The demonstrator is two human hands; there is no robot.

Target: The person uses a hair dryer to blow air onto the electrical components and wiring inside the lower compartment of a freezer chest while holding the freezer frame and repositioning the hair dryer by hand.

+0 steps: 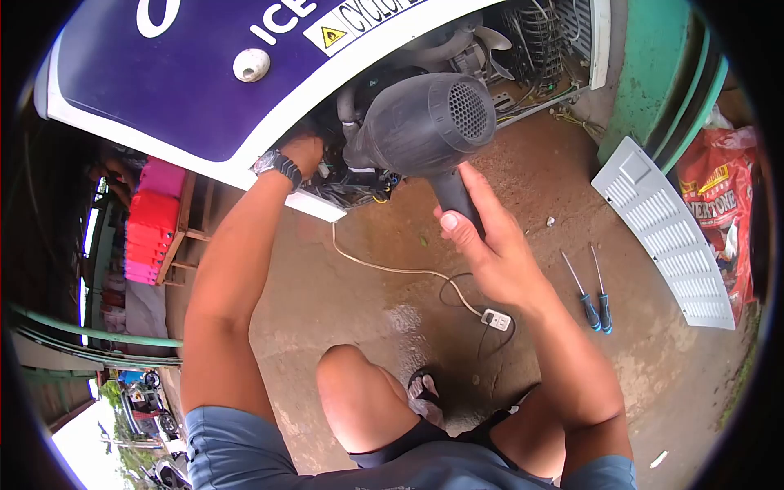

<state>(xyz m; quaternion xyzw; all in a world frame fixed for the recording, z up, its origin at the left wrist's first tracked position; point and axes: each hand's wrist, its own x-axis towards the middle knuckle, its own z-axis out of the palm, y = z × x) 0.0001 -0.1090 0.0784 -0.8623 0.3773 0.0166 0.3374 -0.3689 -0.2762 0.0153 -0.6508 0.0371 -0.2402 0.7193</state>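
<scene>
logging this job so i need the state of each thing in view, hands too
right hand: closed around the dryer's handle
hair dryer: held, aimed into the freezer's opening; on or off, cannot tell
left hand: inside the opening, fingers hidden
freezer: inner parts exposed
vented panel: detached from the freezer
screwdrivers: lying side by side
outlet: on the ground, plug inserted

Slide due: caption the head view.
Right hand points a black plastic hair dryer toward a purple-and-white appliance's exposed machinery; left hand reaches in.
</scene>
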